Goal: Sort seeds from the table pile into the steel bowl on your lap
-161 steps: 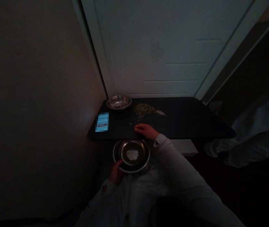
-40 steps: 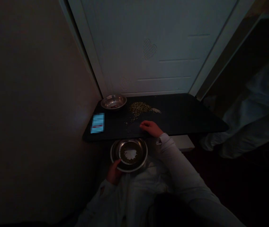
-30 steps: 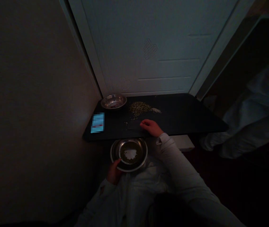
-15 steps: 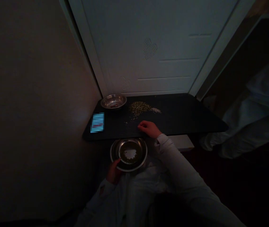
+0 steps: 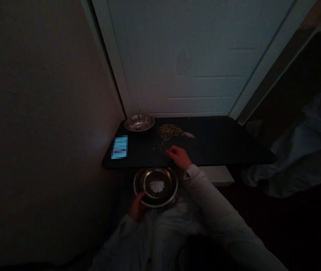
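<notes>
In dim light I hold a steel bowl (image 5: pixel 166 194) just below the near edge of a black table (image 5: pixel 219 143). My left hand (image 5: pixel 136 208) grips its near rim. Dark beans and a pale patch lie in the bowl. My right hand (image 5: pixel 179 156) rests palm down on the table near its front edge, fingers curled toward a few loose beans (image 5: pixel 157 147); I cannot make out whether it holds any. A pile of beans (image 5: pixel 171 131) lies farther back on the table.
A second steel bowl (image 5: pixel 139 122) stands at the table's back left corner. A lit phone (image 5: pixel 120 147) lies on the left of the table. A white door (image 5: pixel 188 56) rises behind, a wall on the left, pale cloth (image 5: pixel 298 158) at the right.
My right hand has shifted slightly along the table's front, between the loose beans and the edge. The left hand and the bowl have stayed put. The camera has tilted a little.
</notes>
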Demonstrator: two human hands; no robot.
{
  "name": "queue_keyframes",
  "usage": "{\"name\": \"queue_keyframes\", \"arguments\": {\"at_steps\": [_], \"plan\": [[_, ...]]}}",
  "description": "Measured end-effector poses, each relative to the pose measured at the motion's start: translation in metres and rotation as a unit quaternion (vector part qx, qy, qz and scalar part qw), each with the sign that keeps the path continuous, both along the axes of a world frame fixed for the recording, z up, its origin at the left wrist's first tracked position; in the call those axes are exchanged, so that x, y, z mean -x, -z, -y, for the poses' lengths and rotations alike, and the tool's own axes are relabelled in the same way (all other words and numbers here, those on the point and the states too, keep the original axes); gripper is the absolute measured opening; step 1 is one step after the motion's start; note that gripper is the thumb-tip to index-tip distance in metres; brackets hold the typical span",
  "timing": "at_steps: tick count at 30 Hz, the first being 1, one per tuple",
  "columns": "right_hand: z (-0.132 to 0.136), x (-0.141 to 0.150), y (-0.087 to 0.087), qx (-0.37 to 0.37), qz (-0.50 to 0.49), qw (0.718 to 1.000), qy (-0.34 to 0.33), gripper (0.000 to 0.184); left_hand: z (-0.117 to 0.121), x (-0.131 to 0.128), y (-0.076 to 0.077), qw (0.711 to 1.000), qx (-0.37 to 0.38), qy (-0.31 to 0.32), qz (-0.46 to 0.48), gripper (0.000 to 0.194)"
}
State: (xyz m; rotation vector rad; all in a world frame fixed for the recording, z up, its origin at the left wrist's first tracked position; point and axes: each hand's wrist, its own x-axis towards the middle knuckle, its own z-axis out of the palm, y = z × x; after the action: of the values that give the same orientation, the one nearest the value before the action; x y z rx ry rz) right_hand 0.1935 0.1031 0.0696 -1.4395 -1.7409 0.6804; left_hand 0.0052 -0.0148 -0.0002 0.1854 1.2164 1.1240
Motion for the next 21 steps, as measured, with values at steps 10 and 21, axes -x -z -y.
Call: {"name": "queue_keyframes", "arguments": {"at_steps": [10, 21], "plan": [[0.007, 0.007, -0.001, 0.001, 0.052, 0.997, 0.057, 0.024, 0.001, -0.001, -0.008, 0.999, -0.032, 0.015, 0.005, 0.007], [0.008, 0.002, -0.007, -0.013, 0.026, 0.995, 0.09, 0.025, 0.004, -0.001, -0.006, 0.999, -0.028, 0.013, -0.007, 0.008]]}}
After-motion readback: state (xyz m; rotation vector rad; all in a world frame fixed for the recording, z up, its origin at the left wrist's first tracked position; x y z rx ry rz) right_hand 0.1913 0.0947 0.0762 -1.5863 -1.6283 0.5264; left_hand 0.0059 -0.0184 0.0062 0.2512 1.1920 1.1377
